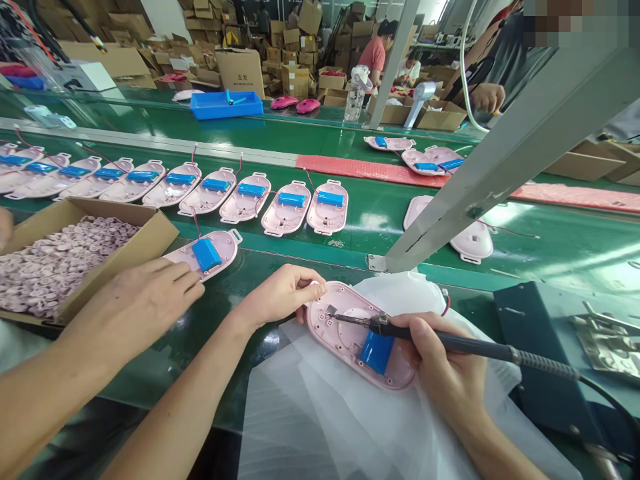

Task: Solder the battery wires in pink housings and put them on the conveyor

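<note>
A pink oval shell (345, 343) with a blue battery (377, 352) in it lies on white plastic sheeting (320, 407) in front of me. My left hand (280, 297) is closed on the shell's left end and steadies it. My right hand (440, 363) is closed around a dark soldering iron (470, 347). The iron's tip touches the inside of the shell near a small metal contact (332, 311). A red wire (445, 303) sticks out at the shell's far right.
A co-worker's hand (135, 303) reaches from the left toward another pink shell with a battery (207, 253). A cardboard box of small pale parts (150, 233) stands at the left. A row of several shells (250, 197) lies on the green belt. A grey metal beam (500, 153) slants overhead.
</note>
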The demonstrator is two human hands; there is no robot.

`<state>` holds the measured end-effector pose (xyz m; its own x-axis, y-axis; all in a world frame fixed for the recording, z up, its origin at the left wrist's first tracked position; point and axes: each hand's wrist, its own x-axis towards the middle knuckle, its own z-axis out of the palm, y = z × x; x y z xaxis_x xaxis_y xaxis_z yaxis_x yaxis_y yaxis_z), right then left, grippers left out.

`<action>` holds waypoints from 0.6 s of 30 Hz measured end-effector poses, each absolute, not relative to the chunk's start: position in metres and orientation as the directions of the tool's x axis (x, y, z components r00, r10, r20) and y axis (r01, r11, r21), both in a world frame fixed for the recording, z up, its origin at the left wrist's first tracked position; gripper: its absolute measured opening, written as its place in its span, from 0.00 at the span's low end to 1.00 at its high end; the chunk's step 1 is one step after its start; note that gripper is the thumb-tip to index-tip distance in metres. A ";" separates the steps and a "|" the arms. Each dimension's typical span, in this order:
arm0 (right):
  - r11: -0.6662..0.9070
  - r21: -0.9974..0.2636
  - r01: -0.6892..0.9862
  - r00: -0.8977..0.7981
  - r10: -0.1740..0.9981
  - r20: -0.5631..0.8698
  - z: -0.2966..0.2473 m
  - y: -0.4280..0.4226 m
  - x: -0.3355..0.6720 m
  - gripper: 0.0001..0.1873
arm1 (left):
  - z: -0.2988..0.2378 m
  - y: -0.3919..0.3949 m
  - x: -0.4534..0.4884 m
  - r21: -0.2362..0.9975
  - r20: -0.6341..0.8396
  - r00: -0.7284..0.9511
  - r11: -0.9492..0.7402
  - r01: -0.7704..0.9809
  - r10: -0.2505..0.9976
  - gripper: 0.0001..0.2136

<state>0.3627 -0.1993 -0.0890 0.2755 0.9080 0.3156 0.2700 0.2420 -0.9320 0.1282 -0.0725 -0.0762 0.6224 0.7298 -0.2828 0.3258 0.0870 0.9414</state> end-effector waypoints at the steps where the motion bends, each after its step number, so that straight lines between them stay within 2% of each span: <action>1: 0.241 -0.931 0.273 0.277 0.907 0.316 -0.089 -0.199 0.363 0.18 | -0.076 -0.073 0.128 0.941 -0.286 0.623 0.089 0.327 0.728 0.12; 6: 0.256 -0.932 0.257 0.284 0.902 0.326 -0.090 -0.201 0.365 0.17 | -0.073 -0.072 0.129 0.938 -0.294 0.628 0.090 0.336 0.721 0.13; 11: 0.327 -0.938 0.114 0.320 0.882 0.347 -0.096 -0.202 0.365 0.14 | -0.076 -0.070 0.128 0.927 -0.341 0.621 0.142 0.348 0.706 0.15; 14: 0.423 -0.900 0.104 0.289 0.853 0.434 -0.095 -0.201 0.366 0.12 | -0.076 -0.069 0.125 0.922 -0.367 0.649 0.167 0.350 0.667 0.16; 16: 0.507 -0.847 0.159 0.266 0.805 0.531 -0.091 -0.201 0.367 0.12 | -0.072 -0.069 0.122 0.921 -0.372 0.661 0.170 0.351 0.652 0.18; 18: 0.603 -0.759 0.245 0.249 0.717 0.651 -0.085 -0.201 0.369 0.12 | -0.063 -0.069 0.116 0.921 -0.357 0.632 0.148 0.359 0.688 0.20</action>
